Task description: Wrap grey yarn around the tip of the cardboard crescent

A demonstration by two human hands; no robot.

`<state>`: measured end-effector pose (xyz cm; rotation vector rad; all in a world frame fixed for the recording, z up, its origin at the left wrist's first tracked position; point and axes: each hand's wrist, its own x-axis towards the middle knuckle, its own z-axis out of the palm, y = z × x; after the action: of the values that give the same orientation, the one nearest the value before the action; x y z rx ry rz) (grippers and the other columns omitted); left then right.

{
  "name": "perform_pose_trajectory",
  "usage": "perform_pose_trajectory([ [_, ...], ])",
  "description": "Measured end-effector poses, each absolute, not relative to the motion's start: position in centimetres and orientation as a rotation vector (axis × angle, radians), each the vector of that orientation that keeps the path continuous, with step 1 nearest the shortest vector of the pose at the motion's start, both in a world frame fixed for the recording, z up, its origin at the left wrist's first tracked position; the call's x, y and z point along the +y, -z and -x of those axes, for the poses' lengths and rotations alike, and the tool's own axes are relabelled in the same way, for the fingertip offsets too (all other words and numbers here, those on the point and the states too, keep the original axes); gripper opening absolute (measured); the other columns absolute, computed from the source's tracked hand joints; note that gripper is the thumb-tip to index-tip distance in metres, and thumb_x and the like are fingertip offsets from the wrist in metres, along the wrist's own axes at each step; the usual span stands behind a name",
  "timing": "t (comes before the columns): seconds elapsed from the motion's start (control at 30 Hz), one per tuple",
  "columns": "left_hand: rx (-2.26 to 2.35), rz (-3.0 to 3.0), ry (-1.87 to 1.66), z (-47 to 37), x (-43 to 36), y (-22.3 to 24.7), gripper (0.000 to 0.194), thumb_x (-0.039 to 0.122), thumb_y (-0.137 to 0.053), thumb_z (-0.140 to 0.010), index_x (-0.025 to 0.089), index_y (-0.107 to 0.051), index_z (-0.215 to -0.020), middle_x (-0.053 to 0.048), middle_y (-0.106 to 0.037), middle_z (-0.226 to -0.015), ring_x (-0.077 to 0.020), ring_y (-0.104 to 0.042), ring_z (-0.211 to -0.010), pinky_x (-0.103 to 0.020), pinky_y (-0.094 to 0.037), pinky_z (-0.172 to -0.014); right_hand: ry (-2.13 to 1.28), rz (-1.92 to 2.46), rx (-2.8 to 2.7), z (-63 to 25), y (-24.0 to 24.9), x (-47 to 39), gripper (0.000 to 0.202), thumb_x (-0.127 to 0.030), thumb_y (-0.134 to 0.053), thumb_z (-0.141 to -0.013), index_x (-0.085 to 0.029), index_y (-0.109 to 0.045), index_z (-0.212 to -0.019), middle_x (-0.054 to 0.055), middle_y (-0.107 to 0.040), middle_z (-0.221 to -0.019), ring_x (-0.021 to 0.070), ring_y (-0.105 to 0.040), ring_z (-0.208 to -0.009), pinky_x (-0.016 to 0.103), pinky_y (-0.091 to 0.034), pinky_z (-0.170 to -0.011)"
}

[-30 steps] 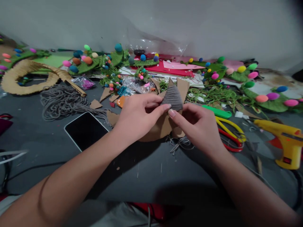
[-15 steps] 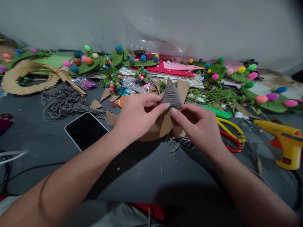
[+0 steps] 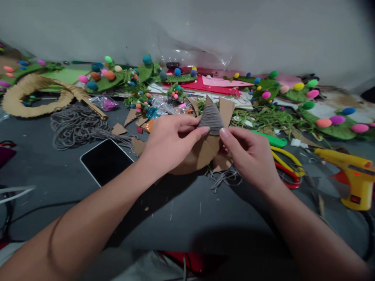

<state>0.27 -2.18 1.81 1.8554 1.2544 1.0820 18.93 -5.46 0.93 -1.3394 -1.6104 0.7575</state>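
Observation:
A curved cardboard piece (image 3: pixel 202 154) with a pointed tip is held up in front of me. Grey yarn (image 3: pixel 211 119) runs in tight rows around its pointed upper part, while the lower part is bare brown. My left hand (image 3: pixel 166 142) grips the piece from the left, its thumb pressed just below the lowest row and the fingers behind. My right hand (image 3: pixel 252 156) is closed in a pinch at the right edge, where the lowest yarn row ends; its other fingers are curled and partly hidden.
A phone (image 3: pixel 107 162) and a heap of grey yarn (image 3: pixel 77 125) lie left, near a wrapped tan ring (image 3: pixel 17 97). At right are a green cutter (image 3: pixel 271 138), scissors with yellow and red handles (image 3: pixel 288 158) and a yellow glue gun (image 3: pixel 356 168). Green decorations with coloured balls line the back.
My right thumb and fingers have moved right, from the middle of the lowest yarn row to the cardboard's right edge. My left hand has barely shifted and keeps its grip.

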Motion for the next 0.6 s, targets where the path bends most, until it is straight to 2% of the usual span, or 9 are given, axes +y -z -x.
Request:
perform_pose_trajectory([
  [0.13, 1.243, -1.841, -1.112, -0.3, -2.1, -1.8, 0.014, 0.034, -0.073, -0.087, 0.021, -0.078, -0.089, -0.002, -0.080, -0.096, -0.0212, -0.076, -0.088, -0.030, -0.062, -0.079, -0.648, 1.344, -1.474, -19.6, -1.0, -5.0, 0.016, -0.036, -0.069, -0.090, -0.021, -0.071, -0.095, 0.003, -0.071, -0.083, 0.0156, -0.065, -0.068, 0.029, -0.053, -0.063],
  [0.27, 1.269, -1.833, -1.098, -0.2, -2.1, -1.8, 0.014, 0.035, -0.074, -0.086, 0.022, -0.078, -0.087, -0.002, -0.080, -0.095, -0.0222, -0.076, -0.088, -0.031, -0.062, -0.078, -0.590, 1.333, -1.361, -20.9, -0.7, -4.1, 0.011, -0.034, -0.068, -0.091, -0.024, -0.067, -0.089, 0.002, -0.067, -0.076, 0.0151, -0.062, -0.063, 0.030, -0.052, -0.059],
  [0.5, 1.301, -1.840, -1.094, 0.1, -1.7, -1.6, 0.015, 0.038, -0.075, -0.084, 0.023, -0.077, -0.088, -0.002, -0.080, -0.095, -0.0235, -0.076, -0.089, -0.032, -0.062, -0.080, -0.744, 1.288, -1.275, -21.9, -0.2, -3.5, 0.033, -0.043, -0.059, -0.097, -0.021, -0.059, -0.072, -0.003, -0.050, -0.059, 0.0095, -0.044, -0.049, 0.024, -0.035, -0.045],
  [0.6, 1.310, -1.853, -1.100, 0.2, -1.6, -1.3, 0.017, 0.039, -0.075, -0.084, 0.022, -0.076, -0.087, -0.003, -0.080, -0.094, -0.0238, -0.076, -0.090, -0.033, -0.061, -0.081, -0.638, 1.319, -1.318, -22.2, -0.5, -3.7, 0.031, -0.044, -0.063, -0.095, -0.021, -0.066, -0.074, -0.001, -0.056, -0.060, 0.0098, -0.048, -0.051, 0.025, -0.038, -0.047],
])
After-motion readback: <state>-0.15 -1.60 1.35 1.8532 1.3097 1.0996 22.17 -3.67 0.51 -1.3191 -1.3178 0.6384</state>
